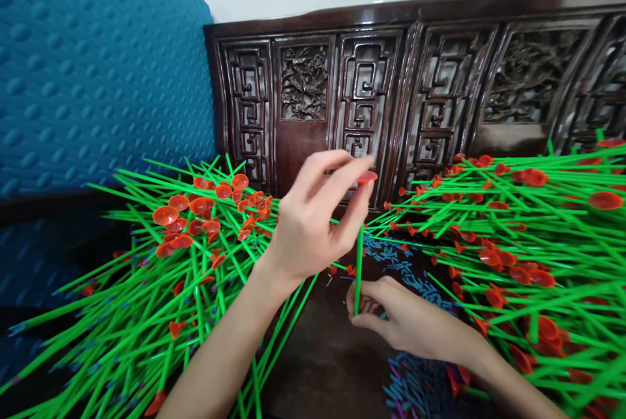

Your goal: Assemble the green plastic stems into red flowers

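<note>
In front of me a green plastic stick (359,266) stands nearly upright, with a small red-orange cup (367,178) at its top end. My left hand (317,217) is closed, with thumb and fingertips around the cup. Lower down, my right hand (386,311) pinches the stick near its bottom end between thumb and fingers. To the left of my left hand lies a big heap of green sticks (112,334), many bearing orange cups (166,215). Another thick heap of cupped sticks (528,262) lies to the right, beyond my right forearm.
Small blue pieces (391,259) are scattered behind my right hand on the dark wooden surface (317,354), and a pile of blue and purple pieces (415,386) lies nearer me. A carved wooden backrest (303,139) rises behind. Blue foam matting (98,67) stands at left.
</note>
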A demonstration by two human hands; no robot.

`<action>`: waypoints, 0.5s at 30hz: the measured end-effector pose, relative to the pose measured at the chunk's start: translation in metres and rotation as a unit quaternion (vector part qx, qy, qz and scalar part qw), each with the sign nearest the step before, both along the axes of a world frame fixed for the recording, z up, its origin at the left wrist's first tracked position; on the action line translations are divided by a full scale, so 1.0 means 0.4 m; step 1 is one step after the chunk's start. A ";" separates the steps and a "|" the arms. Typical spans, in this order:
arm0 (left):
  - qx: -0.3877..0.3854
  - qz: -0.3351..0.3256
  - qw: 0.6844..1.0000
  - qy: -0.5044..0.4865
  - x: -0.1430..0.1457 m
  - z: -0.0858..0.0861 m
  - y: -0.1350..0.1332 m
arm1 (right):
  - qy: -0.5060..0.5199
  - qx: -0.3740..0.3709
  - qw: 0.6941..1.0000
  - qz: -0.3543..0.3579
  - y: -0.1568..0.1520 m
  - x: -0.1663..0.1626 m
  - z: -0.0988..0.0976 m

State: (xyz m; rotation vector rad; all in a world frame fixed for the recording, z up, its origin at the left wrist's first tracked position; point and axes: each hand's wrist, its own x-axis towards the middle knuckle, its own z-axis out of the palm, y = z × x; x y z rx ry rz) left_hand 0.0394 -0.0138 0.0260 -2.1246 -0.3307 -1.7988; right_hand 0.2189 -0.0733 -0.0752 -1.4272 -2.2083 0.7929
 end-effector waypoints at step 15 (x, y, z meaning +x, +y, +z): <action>-0.158 -0.053 0.949 0.266 -0.002 -0.020 0.015 | -0.013 -0.056 0.997 -0.045 0.034 0.011 -0.049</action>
